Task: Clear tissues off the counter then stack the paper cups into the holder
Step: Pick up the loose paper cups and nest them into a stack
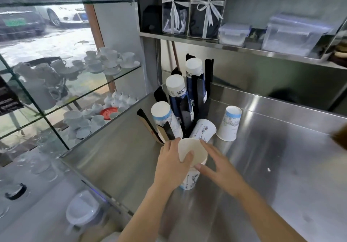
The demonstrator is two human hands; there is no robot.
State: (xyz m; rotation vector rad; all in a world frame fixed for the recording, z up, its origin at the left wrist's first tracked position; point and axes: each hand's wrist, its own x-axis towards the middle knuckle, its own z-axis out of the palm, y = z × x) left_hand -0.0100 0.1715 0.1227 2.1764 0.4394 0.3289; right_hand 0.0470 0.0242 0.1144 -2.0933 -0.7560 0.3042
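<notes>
An upright white paper cup [193, 151] with blue print stands on the steel counter [262, 166], mouth up. My left hand [171, 163] grips its left side, thumb over the rim. My right hand [216, 163] touches its right side with fingers spread. Just behind it an upside-down cup [203, 130] leans by the black cup holder [199, 95]. The holder carries three stacks of upside-down cups [175, 86]. Another upside-down cup [229, 123] stands alone to the right. I see no tissues, only a tiny white scrap [268, 169].
Glass shelves [105, 76] with white teacups and saucers run along the left. A steel shelf [244, 50] above the counter bears ribboned gift boxes and plastic containers. A brown blurred object [340, 136] enters at the right edge. A white bowl [82, 208] sits lower left.
</notes>
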